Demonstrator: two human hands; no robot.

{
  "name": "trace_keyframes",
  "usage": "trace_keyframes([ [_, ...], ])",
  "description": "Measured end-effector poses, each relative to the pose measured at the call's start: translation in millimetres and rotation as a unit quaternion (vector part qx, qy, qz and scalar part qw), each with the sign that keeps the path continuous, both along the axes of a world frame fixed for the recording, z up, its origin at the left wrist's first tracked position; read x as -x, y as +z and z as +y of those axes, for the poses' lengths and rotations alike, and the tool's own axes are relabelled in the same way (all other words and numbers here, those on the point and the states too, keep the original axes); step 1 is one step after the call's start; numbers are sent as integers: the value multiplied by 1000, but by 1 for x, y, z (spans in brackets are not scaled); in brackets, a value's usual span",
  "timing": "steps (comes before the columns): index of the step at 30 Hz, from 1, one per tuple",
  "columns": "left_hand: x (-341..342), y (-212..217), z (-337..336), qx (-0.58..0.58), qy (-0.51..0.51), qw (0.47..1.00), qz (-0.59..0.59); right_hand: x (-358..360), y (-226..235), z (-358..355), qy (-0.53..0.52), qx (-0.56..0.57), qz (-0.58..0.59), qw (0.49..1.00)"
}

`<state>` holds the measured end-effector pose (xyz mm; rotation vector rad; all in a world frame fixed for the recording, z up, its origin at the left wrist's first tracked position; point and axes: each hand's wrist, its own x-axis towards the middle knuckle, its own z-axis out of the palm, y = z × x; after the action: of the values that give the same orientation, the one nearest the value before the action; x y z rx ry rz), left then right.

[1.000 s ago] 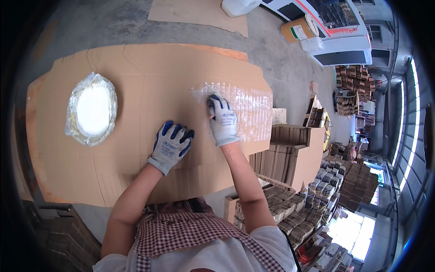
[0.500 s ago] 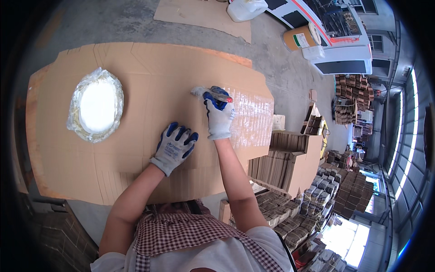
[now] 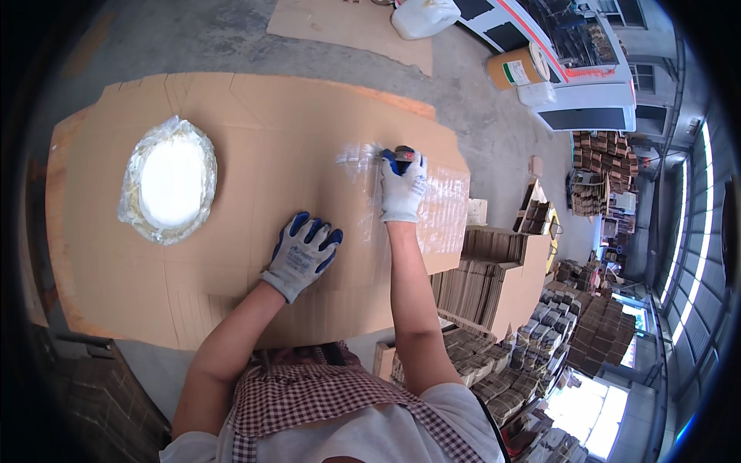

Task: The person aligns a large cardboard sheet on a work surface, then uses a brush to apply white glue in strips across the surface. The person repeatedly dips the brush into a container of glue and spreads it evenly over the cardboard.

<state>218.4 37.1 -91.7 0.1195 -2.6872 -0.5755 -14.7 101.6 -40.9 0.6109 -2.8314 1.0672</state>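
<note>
My right hand (image 3: 402,185), in a white glove with blue fingers, is closed round a brush (image 3: 404,153) with a dark handle. Its pale bristle end is at the cardboard sheet (image 3: 255,139), among glossy wet-looking streaks (image 3: 445,202) on the right part of the sheet. My left hand (image 3: 302,251), gloved alike, lies flat on the cardboard nearer my body, fingers spread and holding nothing. At the left of the sheet stands an oval bowl (image 3: 131,197) lined with crumpled clear plastic, with a bright white substance (image 3: 179,176) inside.
Wooden board edges (image 3: 58,154) show under the cardboard. Stacked folded cardboard (image 3: 482,285) stands close at the right, with bundled stacks (image 3: 463,351) beyond. A brown drum (image 3: 519,68), a white jug (image 3: 424,17) and a white machine (image 3: 583,108) are at the far right.
My right hand has moved right with the brush, and new glossy streaks show on the cardboard to its left. My left hand stays at nearly the same spot.
</note>
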Motion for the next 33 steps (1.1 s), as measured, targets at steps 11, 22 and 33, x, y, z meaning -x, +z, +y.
trace_keyframes([
  [11, 2, -3, 1, 7, 0, 1000, 1, 27, 0, 20, -31, -52, 38, 997],
  [22, 2, 1, 0, 13, -7, 1000, -14, -12, 0, 22, 62, -79, 19, 995],
  [33, 2, -3, 1, 10, -4, 1000, -9, -12, 0, 47, 14, -106, 27, 994],
])
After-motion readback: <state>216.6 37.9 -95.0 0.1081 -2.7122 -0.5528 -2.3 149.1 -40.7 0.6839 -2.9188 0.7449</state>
